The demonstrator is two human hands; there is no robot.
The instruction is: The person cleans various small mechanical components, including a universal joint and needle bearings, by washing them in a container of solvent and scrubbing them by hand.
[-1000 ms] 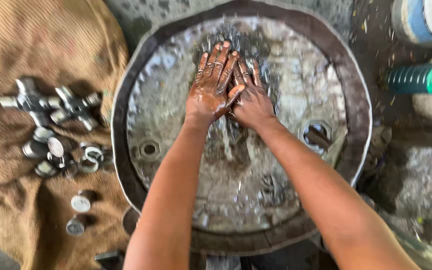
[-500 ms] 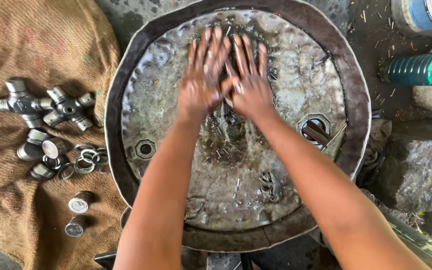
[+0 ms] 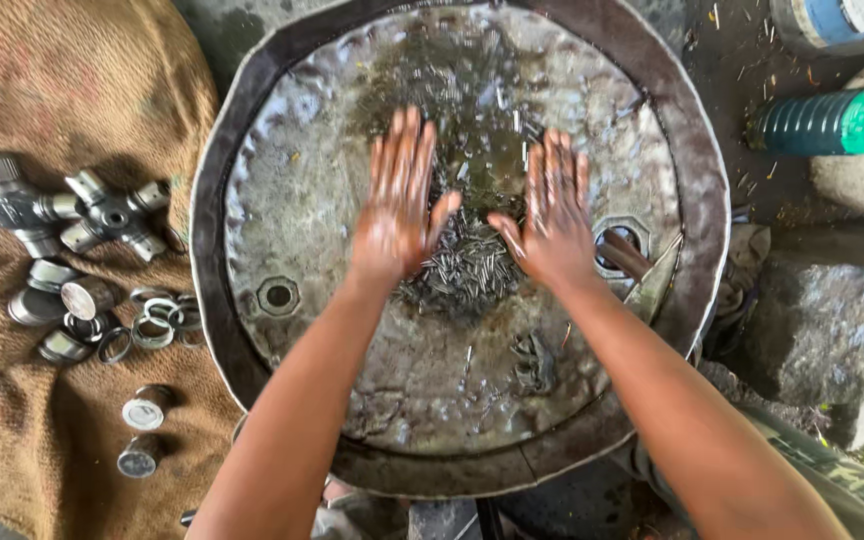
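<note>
Both hands were flat and open in the pan, needle rollers piled up between them.

The left hand (image 3: pixel 399 205) and right hand (image 3: pixel 550 212) were wet, fingers spread, palms down on the round dented metal pan (image 3: pixel 282 120), gripping nothing. The heap of small needle rollers (image 3: pixel 467 265) sat between the thumbs, just touching both hands, near the pan's middle, with a few strays scattered lower down. Off to the left on the burlap sack (image 3: pixel 72 80) lay two cross-shaped joints (image 3: pixel 52 210), some bearing cups (image 3: pixel 62 300) and rings (image 3: pixel 157 320). A green bottle (image 3: pixel 832 120) lay at the top right.
</note>
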